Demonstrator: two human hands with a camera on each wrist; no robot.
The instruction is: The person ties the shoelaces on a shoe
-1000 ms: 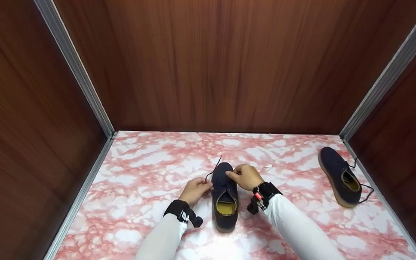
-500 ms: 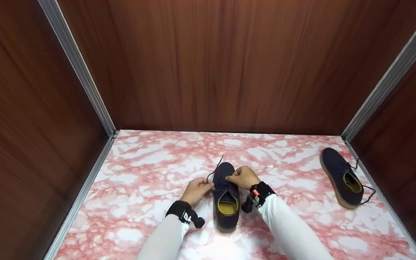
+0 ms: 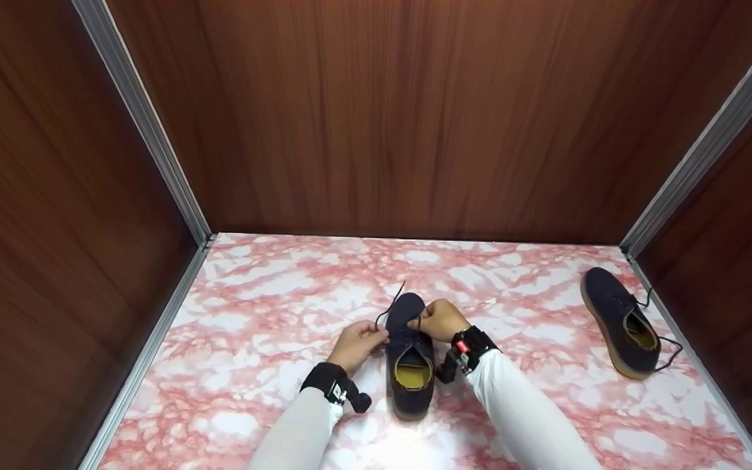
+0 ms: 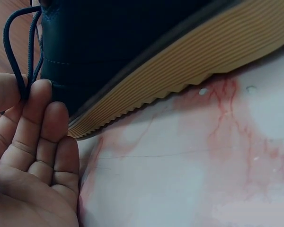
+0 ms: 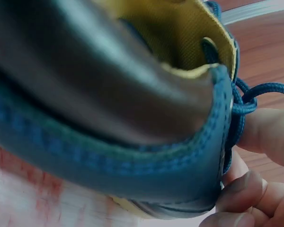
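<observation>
A dark navy shoe [image 3: 408, 391] with a yellow lining stands on its sole, toe pointing away, between my hands. My left hand [image 3: 352, 346] is at its left side. Thumb and index finger there pinch a dark blue shoelace [image 4: 12, 52], which bends into a loop in the left wrist view; its free end rises past the toe. Over the lacing, my right hand [image 3: 444, 321] pinches lace between thumb and finger. The right wrist view shows a crossed knot of lace [image 5: 244, 105] against these fingers; the fingertips are partly hidden behind the shoe.
A second navy shoe [image 3: 621, 323] lies at the right, its laces loose by the side rail. The pink-and-white marbled surface [image 3: 252, 378] is bounded by brown wood-grain panels [image 3: 376, 117] at the back and sides, with metal rails along the corners.
My right hand has drawn slightly back toward me over the lacing, and a strand of lace now shows at its fingertips. The left hand keeps its pinch, nearly still.
</observation>
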